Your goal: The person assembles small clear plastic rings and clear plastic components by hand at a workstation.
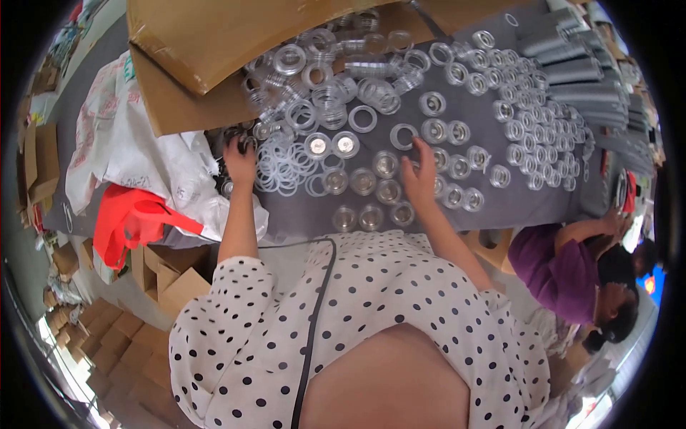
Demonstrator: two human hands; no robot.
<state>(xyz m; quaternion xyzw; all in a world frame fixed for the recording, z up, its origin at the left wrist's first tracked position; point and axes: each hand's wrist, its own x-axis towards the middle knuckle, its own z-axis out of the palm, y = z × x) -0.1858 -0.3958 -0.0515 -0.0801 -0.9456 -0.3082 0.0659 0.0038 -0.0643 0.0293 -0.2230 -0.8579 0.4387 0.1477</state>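
My left hand point(240, 161) reaches to the left end of the grey table, its fingers curled among small dark shiny pieces point(243, 136); what they grip is too small to make out. Beside it spreads a heap of thin translucent white rings point(282, 164). My right hand point(421, 175) lies over the middle, thumb and index finger apart, the fingertip close to a clear plastic ring point(404, 136). Between my hands stand several round clear plastic cases point(363, 181) in rows. Two clear cases with bright silvery discs point(331, 145) sit just behind them.
An open cardboard box point(207, 43) leans over the back, next to a pile of clear rings point(329, 93). Finished-looking rows of round cases point(532, 136) and grey tubes point(579, 71) are at right. White sacks point(128, 136) and a red bag point(132, 222) lie left. A person in purple point(557, 272) sits right.
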